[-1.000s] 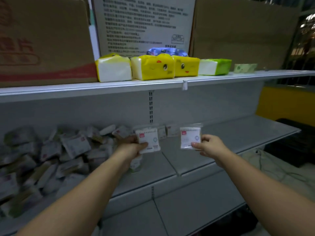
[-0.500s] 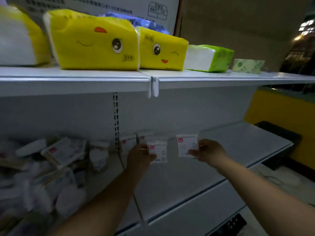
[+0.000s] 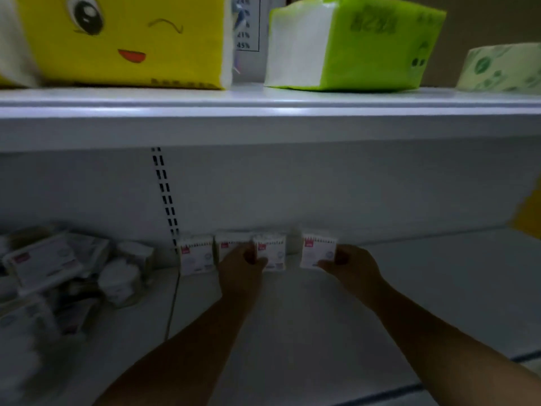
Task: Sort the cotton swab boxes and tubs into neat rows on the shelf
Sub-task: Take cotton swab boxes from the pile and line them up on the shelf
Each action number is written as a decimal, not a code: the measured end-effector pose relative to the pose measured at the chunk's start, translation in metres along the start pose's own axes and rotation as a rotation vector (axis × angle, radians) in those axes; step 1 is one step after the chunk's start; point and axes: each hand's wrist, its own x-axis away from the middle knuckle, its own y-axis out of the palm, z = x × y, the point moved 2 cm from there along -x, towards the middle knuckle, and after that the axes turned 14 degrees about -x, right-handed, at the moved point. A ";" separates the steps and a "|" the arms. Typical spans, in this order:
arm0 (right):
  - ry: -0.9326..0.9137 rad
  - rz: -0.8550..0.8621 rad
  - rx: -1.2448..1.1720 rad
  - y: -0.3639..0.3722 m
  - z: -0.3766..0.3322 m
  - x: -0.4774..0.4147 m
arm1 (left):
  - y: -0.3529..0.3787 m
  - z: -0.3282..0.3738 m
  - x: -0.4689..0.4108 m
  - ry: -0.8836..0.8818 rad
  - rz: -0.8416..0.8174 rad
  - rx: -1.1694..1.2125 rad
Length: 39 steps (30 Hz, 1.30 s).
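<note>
Boxes of cotton swabs stand in a short row against the back wall of the shelf (image 3: pixel 424 291), starting just right of the slotted upright (image 3: pixel 164 194). The first box (image 3: pixel 195 255) stands at the upright's foot, face forward. The second box (image 3: pixel 229 247) is next to the right, half hidden behind the left hand (image 3: pixel 241 263). That hand grips the third box (image 3: pixel 272 253) by its left edge, fingers curled round it, and holds it upright beside the second; whether the two touch cannot be told. Farther right of the upright, the right hand (image 3: pixel 351 265) pinches the fourth box (image 3: pixel 317 253) at its right edge. A clear strip of bare wall separates this box from the third.

The coming move likely turns on that gap. The fourth box lies to the right of the row's end with its broad face parallel to the others, so it probably needs only a sideways slide toward the upright and no turning. The right hand is the nearer one for this. In the dim light it cannot be told whether either held box rests on the shelf or hangs just above it.

Left of the upright a loose pile of packs and round tubs (image 3: pixel 67 276) lies unsorted, nearer the left hand, so much of the task appears to remain.
</note>
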 end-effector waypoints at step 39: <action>-0.664 -0.248 0.449 0.047 -0.077 0.058 | -0.155 0.020 0.068 0.277 0.158 -0.777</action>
